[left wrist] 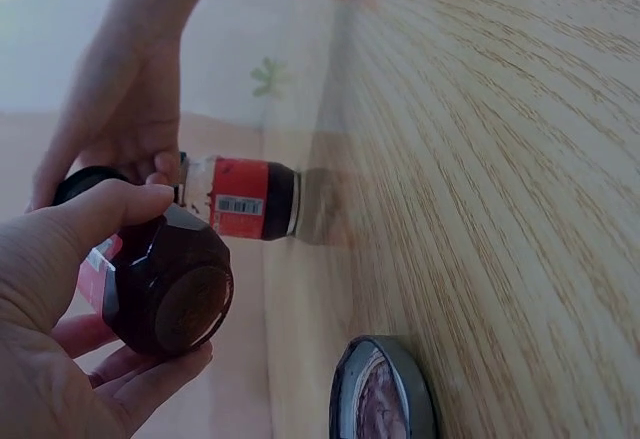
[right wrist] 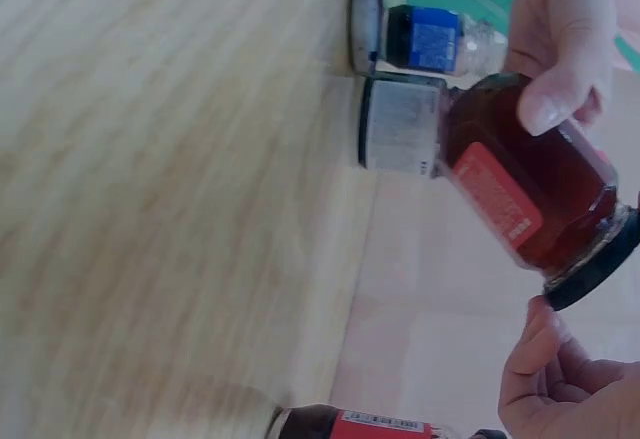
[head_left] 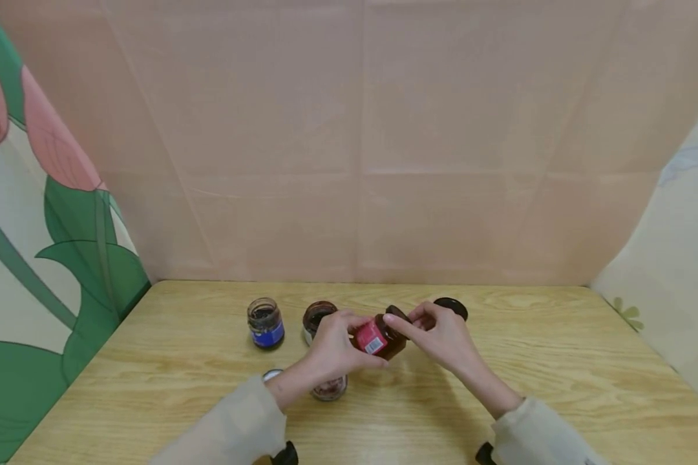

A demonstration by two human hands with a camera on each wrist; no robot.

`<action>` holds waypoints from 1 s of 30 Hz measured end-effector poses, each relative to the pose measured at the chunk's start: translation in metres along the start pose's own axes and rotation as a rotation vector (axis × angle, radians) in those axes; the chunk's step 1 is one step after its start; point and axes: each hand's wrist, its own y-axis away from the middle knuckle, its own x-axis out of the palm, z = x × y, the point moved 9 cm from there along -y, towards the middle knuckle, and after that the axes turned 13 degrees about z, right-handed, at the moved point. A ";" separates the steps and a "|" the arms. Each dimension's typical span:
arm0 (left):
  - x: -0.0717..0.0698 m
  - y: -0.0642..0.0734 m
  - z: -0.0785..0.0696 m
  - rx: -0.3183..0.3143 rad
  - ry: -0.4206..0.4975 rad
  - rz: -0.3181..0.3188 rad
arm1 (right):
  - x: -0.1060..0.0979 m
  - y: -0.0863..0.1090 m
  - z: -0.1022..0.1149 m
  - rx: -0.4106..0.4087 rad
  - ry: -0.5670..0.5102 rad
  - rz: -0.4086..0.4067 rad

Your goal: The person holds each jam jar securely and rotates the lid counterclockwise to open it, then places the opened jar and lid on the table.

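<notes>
A glass jar [head_left: 391, 343] with a red label and dark amber contents is held tilted above the table. My left hand [head_left: 344, 345] grips it round the body, thumb on one side and fingers on the other, as the left wrist view also shows. A dark lid [right wrist: 597, 262] sits on the jar's mouth, angled toward the right. My right hand [head_left: 442, 330] pinches this lid at its edge between thumb and fingers. Just behind the right hand stands a second red-labelled jar [left wrist: 240, 197]; its black top [head_left: 450, 307] shows past the fingers.
An open blue-labelled jar [head_left: 265, 325] stands at the left. Beside it another open jar [head_left: 318, 315] is partly covered by the left hand. Nearer lie an upturned lid [head_left: 330, 389] and another lid [head_left: 272, 374] half behind the left wrist. A pink cloth backdrop [head_left: 360, 161] hangs behind the table.
</notes>
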 end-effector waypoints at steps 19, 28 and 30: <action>-0.004 0.008 0.005 -0.021 0.066 0.033 | 0.008 0.003 0.010 -0.275 -0.134 0.097; -0.009 0.009 0.000 0.009 0.033 0.037 | 0.013 0.008 0.015 -0.446 -0.299 0.232; -0.009 0.010 0.000 0.006 0.032 0.037 | 0.012 0.008 0.014 -0.441 -0.287 0.223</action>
